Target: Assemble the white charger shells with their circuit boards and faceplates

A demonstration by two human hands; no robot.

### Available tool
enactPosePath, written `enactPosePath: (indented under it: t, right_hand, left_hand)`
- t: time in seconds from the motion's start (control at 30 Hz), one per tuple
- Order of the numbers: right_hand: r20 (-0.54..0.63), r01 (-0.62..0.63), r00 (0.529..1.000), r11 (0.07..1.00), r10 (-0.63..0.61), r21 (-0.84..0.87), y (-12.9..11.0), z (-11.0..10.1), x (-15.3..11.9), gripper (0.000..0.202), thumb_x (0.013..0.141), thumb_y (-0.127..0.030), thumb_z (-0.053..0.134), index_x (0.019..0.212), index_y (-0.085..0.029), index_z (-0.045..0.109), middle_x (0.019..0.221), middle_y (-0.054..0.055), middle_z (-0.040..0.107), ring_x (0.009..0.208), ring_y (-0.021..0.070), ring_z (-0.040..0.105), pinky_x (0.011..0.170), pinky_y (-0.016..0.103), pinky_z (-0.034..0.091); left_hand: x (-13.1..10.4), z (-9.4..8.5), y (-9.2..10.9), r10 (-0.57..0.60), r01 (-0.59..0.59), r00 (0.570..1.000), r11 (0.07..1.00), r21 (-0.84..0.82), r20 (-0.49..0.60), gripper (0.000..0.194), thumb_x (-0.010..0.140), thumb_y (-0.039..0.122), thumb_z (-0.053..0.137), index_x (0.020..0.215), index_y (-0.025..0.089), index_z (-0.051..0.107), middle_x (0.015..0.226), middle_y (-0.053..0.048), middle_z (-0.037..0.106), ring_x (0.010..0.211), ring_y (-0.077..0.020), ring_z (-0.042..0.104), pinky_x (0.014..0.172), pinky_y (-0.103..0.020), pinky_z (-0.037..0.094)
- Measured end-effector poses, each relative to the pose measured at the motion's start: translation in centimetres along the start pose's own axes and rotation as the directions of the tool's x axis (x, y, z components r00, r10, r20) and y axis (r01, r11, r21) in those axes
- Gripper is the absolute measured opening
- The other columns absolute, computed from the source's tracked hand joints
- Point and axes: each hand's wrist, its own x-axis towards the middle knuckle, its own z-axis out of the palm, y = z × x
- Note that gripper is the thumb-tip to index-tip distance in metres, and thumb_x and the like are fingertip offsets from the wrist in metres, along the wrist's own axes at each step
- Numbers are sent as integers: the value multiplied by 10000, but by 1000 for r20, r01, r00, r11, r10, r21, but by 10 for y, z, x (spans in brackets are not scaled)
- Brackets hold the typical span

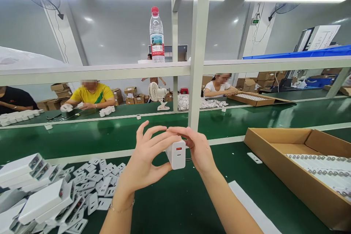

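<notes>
A white charger [178,156] is in front of the person, between the two hands, with its end having a red slot and a smaller slot turned to the viewer. The left hand [149,155] holds it between the thumb below and the fingers above. The right hand [202,151] is bent over its top and right side; I cannot tell if these fingers also grip it. Under the hands is the green worktop [161,208]. To the left of the left hand lie many small white plates [100,182], and farther left, stacked white housings [41,201]. To the right of the right hand are a paper strip [251,208], one single plate [254,158] and a cardboard box [285,179] with white pieces inside.
</notes>
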Motion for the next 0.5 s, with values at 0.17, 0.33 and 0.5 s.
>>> enactPosePath:
  t: [0.17,0.33,0.5]
  right_hand:
    - [145,-22,989,999,19,23,6,-9,4,397,992,-458,601,1352,-313,685,1376,46,682,1241,262,639,949,374,577]
    - [377,-137,922,984,84,116,33,-13,15,567,940,-573,681,1425,-298,584,1415,80,639,1265,271,624,937,383,578]
    - [329,-120,943,975,54,185,27,-4,14,907,684,-790,797,1380,-240,607,1215,111,716,1105,316,694,847,412,616]
  left_hand:
    - [-3,-3,-7,-3,3,999,1000,-16,-46,537,930,165,669,1409,325,488,1427,-5,640,1367,-256,497,1282,-580,144]
    - [-5,-2,-11,-24,17,995,998,-63,-101,508,925,211,690,1384,323,504,1386,-33,655,1357,-278,505,1259,-585,215]
    - [0,-2,-9,28,-30,994,999,-23,-102,502,960,214,654,1414,331,474,1504,-66,569,1431,-299,445,1252,-593,245]
